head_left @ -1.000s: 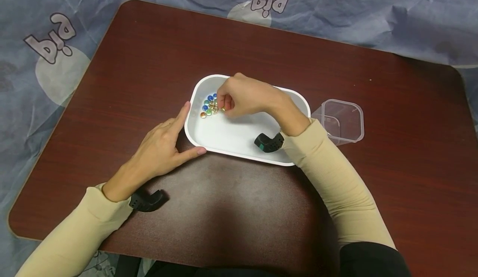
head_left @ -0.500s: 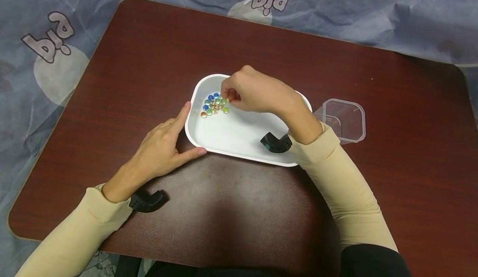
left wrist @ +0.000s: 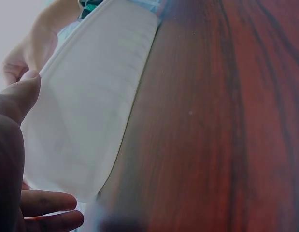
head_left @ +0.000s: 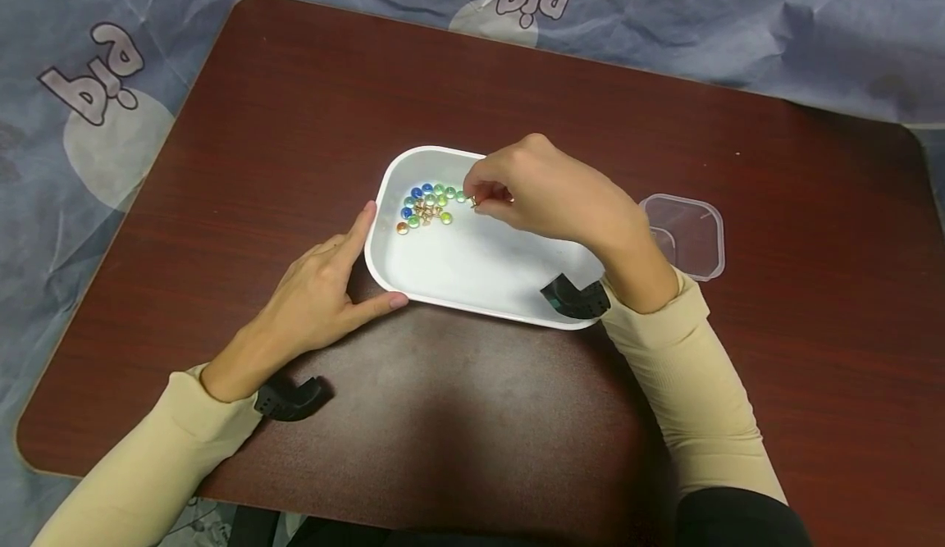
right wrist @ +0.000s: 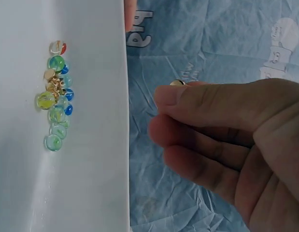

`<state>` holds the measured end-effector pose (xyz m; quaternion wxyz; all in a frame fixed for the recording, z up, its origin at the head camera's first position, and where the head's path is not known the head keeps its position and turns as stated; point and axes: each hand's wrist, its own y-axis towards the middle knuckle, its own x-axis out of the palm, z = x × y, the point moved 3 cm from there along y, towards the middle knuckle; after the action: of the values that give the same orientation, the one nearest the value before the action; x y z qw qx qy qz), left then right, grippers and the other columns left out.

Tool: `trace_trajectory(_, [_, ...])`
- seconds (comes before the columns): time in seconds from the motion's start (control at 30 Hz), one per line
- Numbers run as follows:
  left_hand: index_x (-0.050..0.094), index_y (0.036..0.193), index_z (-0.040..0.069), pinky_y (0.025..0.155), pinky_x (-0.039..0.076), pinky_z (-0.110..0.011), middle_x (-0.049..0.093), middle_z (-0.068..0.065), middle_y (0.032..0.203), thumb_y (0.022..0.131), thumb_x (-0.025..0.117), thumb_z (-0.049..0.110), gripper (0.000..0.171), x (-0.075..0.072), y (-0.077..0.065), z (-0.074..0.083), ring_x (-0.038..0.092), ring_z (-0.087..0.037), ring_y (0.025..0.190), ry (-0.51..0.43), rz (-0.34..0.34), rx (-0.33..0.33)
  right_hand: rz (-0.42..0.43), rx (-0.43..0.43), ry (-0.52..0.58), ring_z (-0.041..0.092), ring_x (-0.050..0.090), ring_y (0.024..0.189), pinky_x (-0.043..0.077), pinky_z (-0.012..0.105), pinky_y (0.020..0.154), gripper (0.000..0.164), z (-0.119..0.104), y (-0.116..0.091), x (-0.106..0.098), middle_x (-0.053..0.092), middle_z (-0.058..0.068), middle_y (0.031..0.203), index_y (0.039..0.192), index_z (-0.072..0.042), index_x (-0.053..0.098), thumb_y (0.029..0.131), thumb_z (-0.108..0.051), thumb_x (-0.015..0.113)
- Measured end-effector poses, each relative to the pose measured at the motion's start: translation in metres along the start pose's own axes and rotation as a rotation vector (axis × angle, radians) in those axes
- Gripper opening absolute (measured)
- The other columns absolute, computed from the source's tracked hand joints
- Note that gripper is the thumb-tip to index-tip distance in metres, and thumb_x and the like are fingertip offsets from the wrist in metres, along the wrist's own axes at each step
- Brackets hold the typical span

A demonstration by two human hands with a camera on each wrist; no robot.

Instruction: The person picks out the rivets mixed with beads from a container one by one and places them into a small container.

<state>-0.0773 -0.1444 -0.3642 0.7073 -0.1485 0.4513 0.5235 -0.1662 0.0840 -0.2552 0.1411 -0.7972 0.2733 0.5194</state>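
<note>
A white tray [head_left: 487, 276] holds a cluster of glass marbles [head_left: 415, 193] in blue, green, yellow and orange at its left end. Several small gold thumbtacks [right wrist: 55, 86] lie among them. My right hand [head_left: 550, 190] is over the tray, right of the cluster, pinching a gold thumbtack [right wrist: 177, 82] between thumb and forefinger; most of it is hidden by the fingertips. My left hand [head_left: 313, 289] rests against the tray's left end, fingers straight. In the left wrist view, the left thumb [left wrist: 28, 92] lies at the tray's rim.
A clear plastic container [head_left: 687, 239] stands right of the tray, partly behind the right wrist. The brown table [head_left: 295, 104] has rounded corners, and a patterned blue cloth [head_left: 664, 14] lies beyond it. Black wrist cameras hang under both wrists.
My right hand has moved right, away from the cluster, with a gold thumbtack now showing at its fingertips. More green and yellow marbles are uncovered. The left hand stays at the tray.
</note>
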Motion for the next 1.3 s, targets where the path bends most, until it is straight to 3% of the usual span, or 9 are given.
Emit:
trace_trajectory(0.23, [0.021, 0.157, 0.002, 0.087, 0.047, -0.052, 0.056, -0.028, 0.133, 0.087, 0.041, 0.078, 0.105, 0.000, 0.000, 0.000, 0.060, -0.037, 0.109, 0.000, 0.009, 0.005, 0.029, 0.019, 0.043, 0.013, 0.061, 0.068, 0.051, 0.031, 0.066, 0.013, 0.005, -0.012, -0.003, 0.065, 0.001, 0.076, 0.083, -0.003, 0.070, 0.086, 0.007, 0.062])
trace_trajectory(0.8, [0.022, 0.156, 0.000, 0.086, 0.047, -0.051, 0.056, -0.028, 0.134, 0.087, 0.042, 0.077, 0.105, 0.000, 0.000, 0.001, 0.061, -0.036, 0.108, 0.007, 0.012, 0.011, 0.034, 0.068, 0.010, 0.007, 0.058, 0.064, 0.049, 0.026, 0.062, 0.012, 0.018, -0.034, -0.012, 0.063, -0.004, 0.070, 0.080, -0.006, 0.069, 0.080, 0.005, 0.066])
trace_trajectory(1.3, [0.021, 0.156, 0.001, 0.088, 0.046, -0.053, 0.055, -0.029, 0.134, 0.086, 0.036, 0.081, 0.108, 0.000, 0.000, 0.001, 0.059, -0.038, 0.112, 0.022, 0.008, 0.005, 0.123, 0.098, -0.018, 0.011, 0.061, 0.065, 0.049, 0.023, 0.062, 0.017, 0.026, -0.059, -0.029, 0.066, -0.005, 0.073, 0.081, -0.007, 0.072, 0.075, 0.009, 0.068])
